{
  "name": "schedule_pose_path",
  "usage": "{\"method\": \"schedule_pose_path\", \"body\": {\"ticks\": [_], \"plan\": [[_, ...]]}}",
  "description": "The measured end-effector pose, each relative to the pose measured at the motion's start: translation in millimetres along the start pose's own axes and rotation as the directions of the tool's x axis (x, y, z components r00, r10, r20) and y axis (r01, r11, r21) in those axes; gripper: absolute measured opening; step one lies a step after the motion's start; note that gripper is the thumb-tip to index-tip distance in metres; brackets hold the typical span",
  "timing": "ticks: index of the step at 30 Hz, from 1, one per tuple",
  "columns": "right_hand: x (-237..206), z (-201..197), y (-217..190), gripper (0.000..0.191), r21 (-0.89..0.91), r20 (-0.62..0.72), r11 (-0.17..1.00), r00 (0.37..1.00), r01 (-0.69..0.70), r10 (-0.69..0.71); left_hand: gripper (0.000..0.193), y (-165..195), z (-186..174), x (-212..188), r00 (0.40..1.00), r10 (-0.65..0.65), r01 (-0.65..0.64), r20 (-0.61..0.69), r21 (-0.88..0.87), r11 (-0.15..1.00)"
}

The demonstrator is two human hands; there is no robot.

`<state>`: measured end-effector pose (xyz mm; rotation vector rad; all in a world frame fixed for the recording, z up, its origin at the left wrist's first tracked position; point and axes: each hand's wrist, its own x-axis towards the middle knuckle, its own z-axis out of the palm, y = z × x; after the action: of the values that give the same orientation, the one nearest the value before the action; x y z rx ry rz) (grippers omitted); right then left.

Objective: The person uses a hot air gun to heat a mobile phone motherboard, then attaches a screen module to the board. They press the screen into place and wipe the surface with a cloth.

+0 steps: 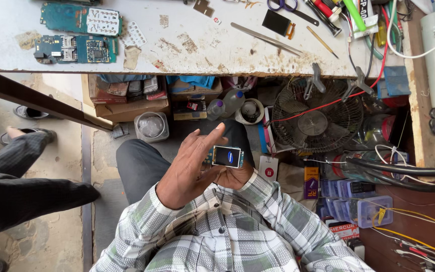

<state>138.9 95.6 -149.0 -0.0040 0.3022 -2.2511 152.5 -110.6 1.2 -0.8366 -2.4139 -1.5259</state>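
Hands low over the lap, below the tabletop edge. Left hand lies on top, fingers loosely spread, thumb and fingertips touching the small phone board with lit screen. Right hand sits underneath, mostly hidden, cupping the board from below. Two green circuit boards lie on the tabletop far left; tweezers near the middle. Fan stands under the tabletop.
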Motion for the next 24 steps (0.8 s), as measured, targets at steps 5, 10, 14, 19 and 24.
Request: {"method": "schedule_pose_path", "body": {"ticks": [5, 10, 14, 19, 24], "plan": [[0.1, -1.8, -0.7, 0.046, 0.027, 0.059, 1.0, 0.998, -0.007, 0.005, 0.095, 3.2, -2.5, 1.3, 0.999, 0.033, -0.034, -0.02, -0.039, 0.999], [-0.6, -0.8, -1.4, 0.047, 0.056, 0.047, 0.998, 0.998, -0.033, 0.03, 0.094, 4.0, 0.9, 3.2, 0.999, 0.025, -0.027, -0.034, -0.044, 0.999], [-1.8, -2.4, -1.8, 0.053, 0.064, 0.057, 0.997, 0.998, -0.04, 0.036, 0.093, 4.7, 3.9, 3.6, 0.999, -0.002, 0.0, -0.043, -0.043, 0.999], [-5.1, -10.7, 0.8, 0.05, 0.041, 0.026, 0.999, 1.0, -0.003, 0.002, 0.086, 6.2, 4.5, 3.6, 0.998, -0.002, 0.0, -0.061, -0.037, 0.999], [-8.1, -14.1, 1.4, 0.05, 0.155, 0.017, 0.986, 0.998, -0.07, 0.068, 0.061, 8.1, 0.9, 4.6, 0.993, 0.12, -0.118, -0.018, 0.092, 0.989]]}}
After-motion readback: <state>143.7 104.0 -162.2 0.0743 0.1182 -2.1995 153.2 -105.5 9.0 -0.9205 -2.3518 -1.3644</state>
